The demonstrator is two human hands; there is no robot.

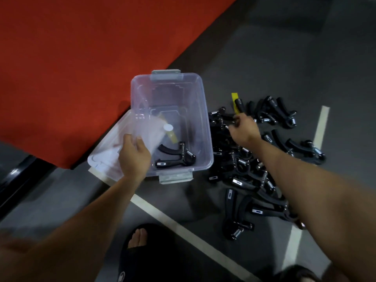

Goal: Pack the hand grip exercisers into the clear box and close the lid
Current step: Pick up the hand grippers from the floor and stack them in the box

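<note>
A person crouched over a grey floor (264,58) packs hand grip exercisers into a clear box (205,127), which stands open beside the edge of a red mat (81,58). One exerciser (177,157) already lies in the box near its closest wall, its two black handles splayed toward the left. The rest form a dark pile (244,171) on the floor just right of the box, with a few more scattered beyond. The right hand (243,129) reaches into the far end of that pile, close to the box's right wall, fingers curled down among the handles; whether they have closed on one cannot be told, since the hand hides them. The left hand (133,155) grips the translucent lid (105,155), which leans against the box's left rim, fingers curled over its edge. The right hand is plainly the nearer to the pile, and the box opening lies just to its left, so the coming carry looks short and leftward. A yellow strip (235,98) lies on the floor beyond the pile, and a foot in a black sandal (138,241) stands on the near side of the box.
</note>
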